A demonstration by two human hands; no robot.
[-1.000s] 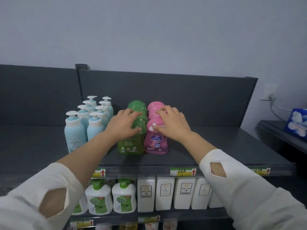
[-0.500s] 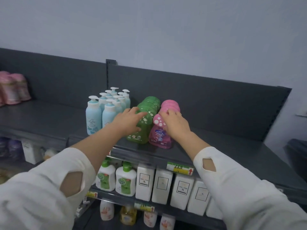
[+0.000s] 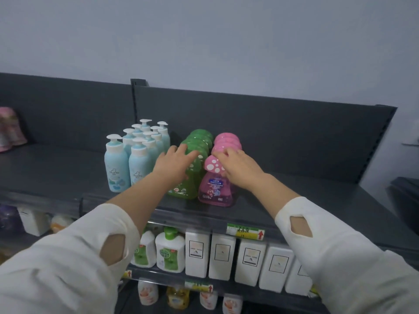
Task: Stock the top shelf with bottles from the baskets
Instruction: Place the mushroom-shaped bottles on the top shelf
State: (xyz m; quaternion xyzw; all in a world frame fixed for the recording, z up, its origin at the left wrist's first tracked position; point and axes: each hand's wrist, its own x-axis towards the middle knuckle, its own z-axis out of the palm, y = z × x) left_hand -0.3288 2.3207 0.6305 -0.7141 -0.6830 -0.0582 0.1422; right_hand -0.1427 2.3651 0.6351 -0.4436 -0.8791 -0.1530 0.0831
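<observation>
The left hand (image 3: 174, 165) is laid over the mushroom-shaped cap of the front green bottle (image 3: 183, 189). Its fingers are stretched almost straight and are no longer wrapped round the cap as they were a second earlier. The right hand (image 3: 241, 168) is set against the far side of the cap of the front pink bottle (image 3: 215, 191) with fingers loosely bent. Whether a hold is kept there cannot be told, the thumb being hidden. Both bottles are stood upright, side by side, at the front of the top shelf (image 3: 335, 200), each heading a row of like-coloured bottles run toward the back panel (image 3: 283, 137). The loosened fingers are taken to mean that this pair has been placed and is being released. A return to the baskets, which are not shown, is therefore judged the next step. Blue pump bottles (image 3: 136, 159) are packed just left of the green row, close by the left wrist, and are judged the likeliest thing to be knocked when the arm is drawn back. Blurred pink items (image 3: 11, 130) are seen far to the left. On the shelf below, soap bottles (image 3: 170, 252) and white boxes (image 3: 222, 254) are lined up near a price label (image 3: 246, 232).
</observation>
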